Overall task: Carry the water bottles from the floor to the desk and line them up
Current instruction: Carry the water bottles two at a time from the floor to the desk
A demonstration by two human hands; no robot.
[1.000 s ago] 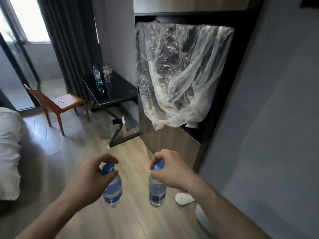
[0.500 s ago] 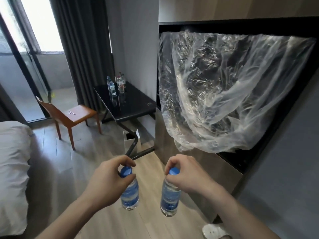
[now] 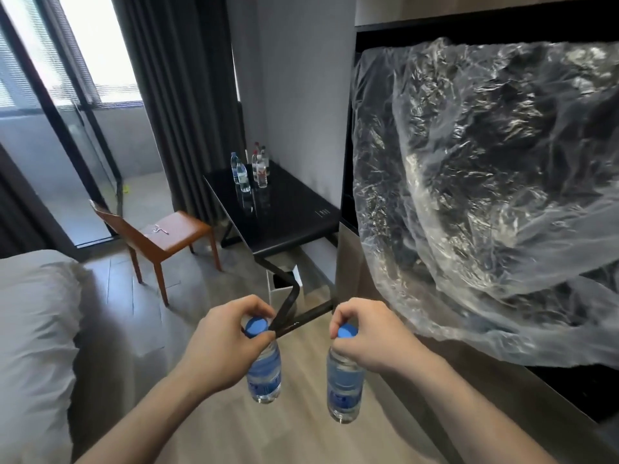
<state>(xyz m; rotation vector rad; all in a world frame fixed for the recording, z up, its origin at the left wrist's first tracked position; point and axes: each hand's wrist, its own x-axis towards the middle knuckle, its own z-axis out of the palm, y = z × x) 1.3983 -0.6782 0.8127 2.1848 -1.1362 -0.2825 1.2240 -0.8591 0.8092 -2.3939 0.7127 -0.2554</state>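
Hands low in the frame, each with a bottle hanging from its neck above the floor [image 3: 301,430]. Left hand [image 3: 217,346] at lower centre, fingers [image 3: 249,304] clamped round the blue cap and neck of the left bottle [image 3: 264,373]. Right hand [image 3: 371,336] just right of it, fingers clamped the same way on the right bottle [image 3: 345,383]. Both bottles upright, clear with blue labels, near each other but apart.

Dark surface [image 3: 284,209] at frame centre, well apart from the hands, against the grey wall. Cluster of bottles [image 3: 249,169] standing at its far end: two with blue labels toward the left, others with red-and-white labels just beside them on the right; exact count hard to tell.

Wooden chair [image 3: 167,236] left of the surface, a small object lying on its seat, too small to identify. White bed [image 3: 33,329] along the left edge. Crumpled clear plastic sheet [image 3: 485,195] filling the right half of the frame, draped over a dark recess. Dark curtain [image 3: 174,95] and bright window at upper left.
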